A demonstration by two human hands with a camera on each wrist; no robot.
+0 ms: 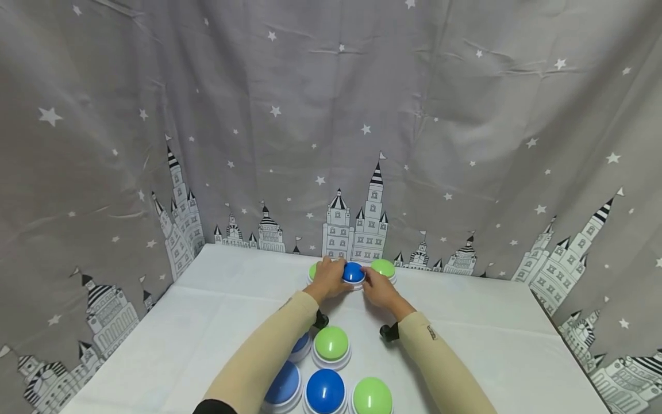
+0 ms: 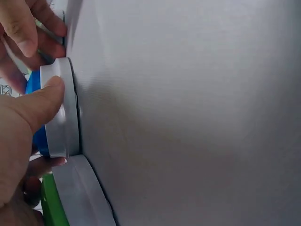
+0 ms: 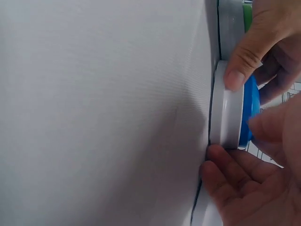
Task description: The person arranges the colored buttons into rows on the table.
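At the far edge of the white table, a blue dome push button (image 1: 354, 272) on a round white base sits between two green push buttons. My left hand (image 1: 330, 279) grips it from the left; in the left wrist view the thumb (image 2: 52, 96) presses the white base (image 2: 63, 127) and the fingers are partly hidden. My right hand (image 1: 380, 290) is at its right side, with fingertips (image 3: 214, 153) beside the base in the right wrist view. The left green button (image 1: 312, 272) is mostly covered by my left hand. The right green button (image 1: 383, 267) stands just behind my right hand.
Nearer on the white table (image 1: 496, 351) stand more push buttons: a green one (image 1: 331, 344), a blue one (image 1: 324, 392), another green one (image 1: 372, 397), and two blue ones partly behind my left sleeve (image 1: 264, 351). A grey curtain (image 1: 310, 138) with printed castles hangs behind the table.
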